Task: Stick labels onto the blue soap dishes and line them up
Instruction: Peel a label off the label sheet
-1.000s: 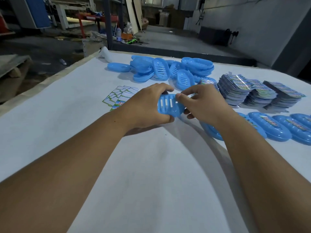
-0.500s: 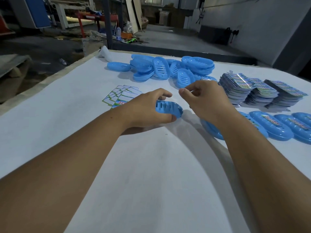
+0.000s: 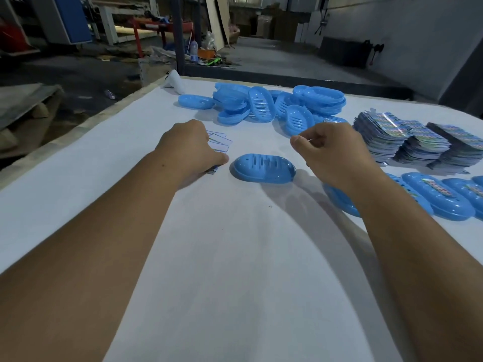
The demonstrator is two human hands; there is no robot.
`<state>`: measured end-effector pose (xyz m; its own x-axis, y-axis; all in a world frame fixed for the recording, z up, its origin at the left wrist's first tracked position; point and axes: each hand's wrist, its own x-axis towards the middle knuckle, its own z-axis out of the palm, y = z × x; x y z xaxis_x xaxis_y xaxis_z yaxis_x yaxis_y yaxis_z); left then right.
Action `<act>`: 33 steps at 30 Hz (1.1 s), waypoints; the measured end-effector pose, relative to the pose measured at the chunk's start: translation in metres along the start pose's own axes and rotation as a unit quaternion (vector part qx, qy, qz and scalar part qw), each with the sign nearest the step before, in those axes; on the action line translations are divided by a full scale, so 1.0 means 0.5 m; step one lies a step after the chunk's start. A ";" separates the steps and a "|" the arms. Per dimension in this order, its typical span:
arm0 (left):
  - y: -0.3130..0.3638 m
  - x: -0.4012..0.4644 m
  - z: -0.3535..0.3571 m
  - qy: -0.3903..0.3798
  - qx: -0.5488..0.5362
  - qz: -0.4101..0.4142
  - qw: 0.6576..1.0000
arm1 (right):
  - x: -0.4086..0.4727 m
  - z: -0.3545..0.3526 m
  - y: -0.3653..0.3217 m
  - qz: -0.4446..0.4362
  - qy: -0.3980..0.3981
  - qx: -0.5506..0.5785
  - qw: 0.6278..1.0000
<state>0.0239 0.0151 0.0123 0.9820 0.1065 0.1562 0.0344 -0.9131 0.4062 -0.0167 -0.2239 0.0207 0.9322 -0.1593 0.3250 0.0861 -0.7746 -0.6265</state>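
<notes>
1. Soap dish: blue, lying on the white table, slots showing, with nothing on it.
2. Left hand: beside the dish's left end, fingers down on the loose labels; whether they pinch one cannot be told.
3. Right hand: raised right of the dish, thumb and forefinger pinched, apparently on a thin strip.
4. Labelled dishes: lined up at right.
</notes>
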 end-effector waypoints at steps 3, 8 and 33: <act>0.005 0.007 -0.007 -0.014 -0.047 -0.013 0.999 | -0.002 0.000 -0.003 -0.002 -0.004 -0.002 1.000; 0.000 0.021 -0.005 -0.002 -0.139 -0.037 0.990 | -0.003 0.003 -0.009 0.000 -0.010 -0.005 1.000; 0.085 -0.038 0.011 -0.049 -0.475 0.083 0.875 | 0.004 0.029 -0.015 -0.038 -0.013 0.218 0.975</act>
<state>0.0075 -0.0280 0.0217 0.9716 -0.0725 0.2253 -0.2346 -0.1689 0.9573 -0.0106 -0.2094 0.0158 0.9256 -0.0922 0.3670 0.2904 -0.4488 -0.8451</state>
